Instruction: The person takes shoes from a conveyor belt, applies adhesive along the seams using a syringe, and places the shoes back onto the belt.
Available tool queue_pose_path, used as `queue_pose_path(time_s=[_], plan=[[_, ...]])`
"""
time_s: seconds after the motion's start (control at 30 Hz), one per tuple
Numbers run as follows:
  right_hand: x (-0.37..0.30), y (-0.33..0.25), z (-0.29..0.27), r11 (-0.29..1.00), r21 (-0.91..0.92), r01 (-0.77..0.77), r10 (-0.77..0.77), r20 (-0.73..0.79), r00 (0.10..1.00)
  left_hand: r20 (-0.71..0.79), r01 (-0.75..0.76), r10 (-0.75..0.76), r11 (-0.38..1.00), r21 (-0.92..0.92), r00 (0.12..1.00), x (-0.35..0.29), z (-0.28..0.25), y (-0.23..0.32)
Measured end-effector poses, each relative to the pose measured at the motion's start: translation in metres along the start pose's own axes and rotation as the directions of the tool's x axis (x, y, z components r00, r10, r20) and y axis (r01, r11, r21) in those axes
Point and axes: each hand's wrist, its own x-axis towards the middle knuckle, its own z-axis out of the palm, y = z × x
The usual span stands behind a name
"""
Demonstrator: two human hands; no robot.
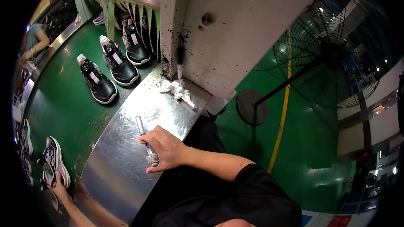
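My right hand [168,149] rests on the shiny metal ledge [113,164] and grips a silver pen-like marker [140,125], which points up and away from me. A small pale wad shows under the fingers. At the lower left, my left hand [62,190] holds the heel end of a grey and black sneaker [52,166], which lies on the green conveyor belt [63,101]. My left forearm runs along the ledge's near edge.
Three black sneakers [120,65] stand in a row on the belt before a curtained machine opening. A crumpled white cloth [177,89] lies on the ledge by the grey housing [240,25]. A floor fan [328,54] stands to the right. Another person [35,38] is at the far left.
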Motion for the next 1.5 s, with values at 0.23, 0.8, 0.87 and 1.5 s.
queue_pose_path(time_s=[0.23, 0.8, 0.87, 1.5], plan=[[-0.008, 0.005, 0.001, 0.995, 0.04, -0.089, 0.087, 0.035, 0.996, 0.228, -0.18, 0.174, 0.984, 0.006, 0.958, -0.103, -0.025, 0.056], [-0.028, 0.01, -0.037, 0.809, 0.258, -0.528, 0.459, 0.283, 0.842, 0.414, 0.558, -0.478, 0.825, -0.092, 0.775, -0.043, 0.079, 0.065], [-0.033, -0.003, -0.038, 0.75, 0.401, -0.525, 0.455, 0.262, 0.851, 0.367, 0.441, -0.419, 0.897, 0.028, 0.83, -0.036, 0.084, 0.059], [0.078, -0.084, -0.002, -0.085, 0.925, -0.369, -0.188, 0.349, 0.918, 0.504, 0.393, 0.174, 0.433, -0.811, 0.846, -0.144, 0.11, 0.122]])
